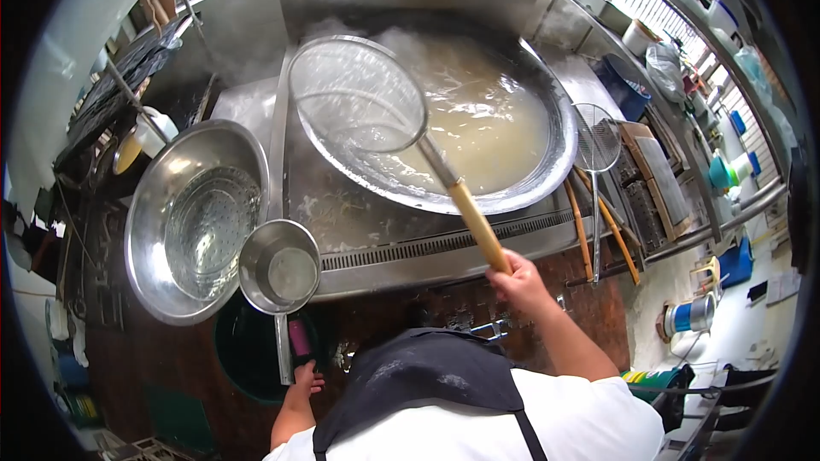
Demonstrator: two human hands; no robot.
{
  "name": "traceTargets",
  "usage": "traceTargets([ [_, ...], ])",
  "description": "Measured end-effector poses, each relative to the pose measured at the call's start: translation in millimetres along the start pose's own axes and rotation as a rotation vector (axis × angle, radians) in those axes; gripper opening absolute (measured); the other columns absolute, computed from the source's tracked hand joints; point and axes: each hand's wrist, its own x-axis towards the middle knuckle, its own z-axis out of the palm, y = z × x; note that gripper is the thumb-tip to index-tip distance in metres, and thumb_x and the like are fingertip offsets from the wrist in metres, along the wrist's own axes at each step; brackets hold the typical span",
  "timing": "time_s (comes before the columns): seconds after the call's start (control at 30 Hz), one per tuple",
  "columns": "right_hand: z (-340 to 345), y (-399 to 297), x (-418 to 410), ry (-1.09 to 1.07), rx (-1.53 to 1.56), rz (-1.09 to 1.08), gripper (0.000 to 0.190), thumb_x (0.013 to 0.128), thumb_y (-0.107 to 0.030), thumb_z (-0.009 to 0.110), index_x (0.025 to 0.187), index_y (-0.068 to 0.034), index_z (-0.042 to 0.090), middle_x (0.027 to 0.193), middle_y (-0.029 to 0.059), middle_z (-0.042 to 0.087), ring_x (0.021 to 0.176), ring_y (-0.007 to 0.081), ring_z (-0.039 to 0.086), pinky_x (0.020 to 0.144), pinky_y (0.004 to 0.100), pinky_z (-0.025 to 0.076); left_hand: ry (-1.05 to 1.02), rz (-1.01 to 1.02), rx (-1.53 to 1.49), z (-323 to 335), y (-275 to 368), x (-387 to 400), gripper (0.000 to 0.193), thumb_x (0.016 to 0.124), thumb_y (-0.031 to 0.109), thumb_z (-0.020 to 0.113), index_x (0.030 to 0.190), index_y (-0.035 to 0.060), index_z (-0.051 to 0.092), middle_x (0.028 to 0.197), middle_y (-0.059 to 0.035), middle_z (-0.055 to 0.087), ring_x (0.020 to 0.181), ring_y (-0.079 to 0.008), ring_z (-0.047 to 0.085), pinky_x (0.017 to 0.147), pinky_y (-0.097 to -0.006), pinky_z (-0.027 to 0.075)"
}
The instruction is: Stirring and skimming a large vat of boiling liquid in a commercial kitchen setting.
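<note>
My right hand (522, 280) grips the wooden handle (477, 221) of a large round wire-mesh skimmer (359, 93). The mesh head is held over the left side of a big wok (557, 166) containing cloudy, steaming liquid (487, 121). My left hand (307, 378) hangs low with its fingers apart, beside the handle end of a metal saucepan-shaped dipper (282, 269); I see no grasp on it. That dipper overlaps the right rim of a wide stainless steel bowl (144, 230). A perforated metal piece (214, 230) shows inside the bowl.
On the right, another wire skimmer (597, 141) lies near wooden sticks (615, 230). A slotted drain (442, 240) runs along the stove's front edge. Below the bowl stands a dark green tub (240, 352) with a pink item (299, 336) near its rim. A metal rail (743, 208) borders the right side.
</note>
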Motion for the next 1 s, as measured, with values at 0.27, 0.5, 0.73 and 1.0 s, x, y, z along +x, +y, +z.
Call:
traceTargets([
  [0.27, -112, -40, 120, 0.360, 0.056, -0.047, 0.022, 0.090, -0.018, 0.063, 0.107, -0.006, 0.054, 0.069, 0.0009, 0.054, 0.047, 0.0096, 0.050, 0.040, 0.0250, 0.042, -0.001, 0.011, 0.031, 16, 32, -30, 0.042, 0.091, 0.039, 0.055, 0.120, 0.0088, 0.054, 0.094, -0.0110, 0.065, 0.069, -0.0226, 0.065, 0.055, -0.0367, 0.051],
  [0.5, -247, -81, 279, 0.743, -0.603, 0.062, 0.025, 0.080, -0.008, 0.052, 0.102, 0.003, 0.053, 0.067, 0.0139, 0.061, 0.051, 0.0233, 0.060, 0.044, 0.0384, 0.049, 0.080, -0.019, -0.091, 17, 35, -65, 0.038, 0.093, 0.037, 0.055, 0.119, 0.0087, 0.055, 0.092, -0.0087, 0.065, 0.066, -0.0197, 0.063, 0.053, -0.0359, 0.050],
  [0.73, -182, -84, 387, 0.581, -0.756, 0.310, 0.022, 0.088, -0.006, 0.045, 0.107, 0.000, 0.055, 0.073, 0.0135, 0.063, 0.057, 0.0249, 0.062, 0.045, 0.0403, 0.047, 0.134, -0.190, -0.140, 32, -7, -90, 0.041, 0.095, 0.037, 0.054, 0.124, 0.0076, 0.052, 0.098, -0.0113, 0.066, 0.074, -0.0222, 0.065, 0.061, -0.0373, 0.052],
  [1.0, -92, -130, 439, 0.192, -0.922, 0.403, 0.015, 0.084, -0.003, 0.046, 0.082, 0.004, 0.060, 0.068, 0.0108, 0.062, 0.058, 0.0218, 0.062, 0.051, 0.0374, 0.051, 0.104, -0.184, -0.186, 48, -19, -89, 0.043, 0.095, 0.038, 0.054, 0.125, 0.0072, 0.052, 0.102, -0.0129, 0.065, 0.079, -0.0237, 0.065, 0.065, -0.0394, 0.052],
])
